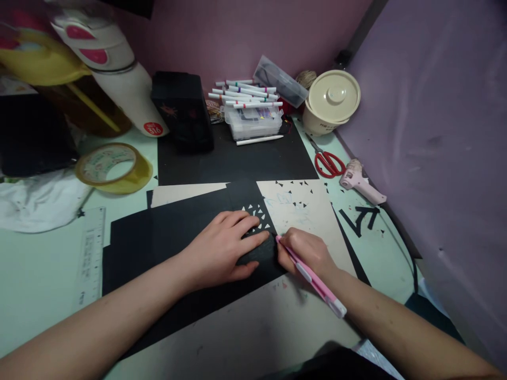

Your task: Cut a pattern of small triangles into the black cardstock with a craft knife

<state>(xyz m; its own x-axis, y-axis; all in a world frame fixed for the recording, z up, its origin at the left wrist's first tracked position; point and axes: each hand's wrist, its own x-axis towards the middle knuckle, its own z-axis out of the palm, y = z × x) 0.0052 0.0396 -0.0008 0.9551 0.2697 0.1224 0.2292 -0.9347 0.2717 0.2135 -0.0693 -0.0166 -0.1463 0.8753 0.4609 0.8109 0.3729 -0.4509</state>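
Observation:
My left hand (225, 245) lies flat with fingers stretched out on a sheet of black paper (158, 237), pressing it down beside a patch of small triangular cut-outs (259, 215). My right hand (307, 253) is closed around a pink craft knife (312, 277), its tip touching the right edge of the black paper near my left fingertips. A beige cutting board (304, 206) lies under the paper, strewn with tiny black triangles.
Red scissors (328, 162) and a pink glue gun (358, 180) lie at the right. A cream lidded pot (330, 103), a box of markers (251, 108), a black box (182, 108), a tape roll (114, 168) and a clear ruler (91, 253) surround the work.

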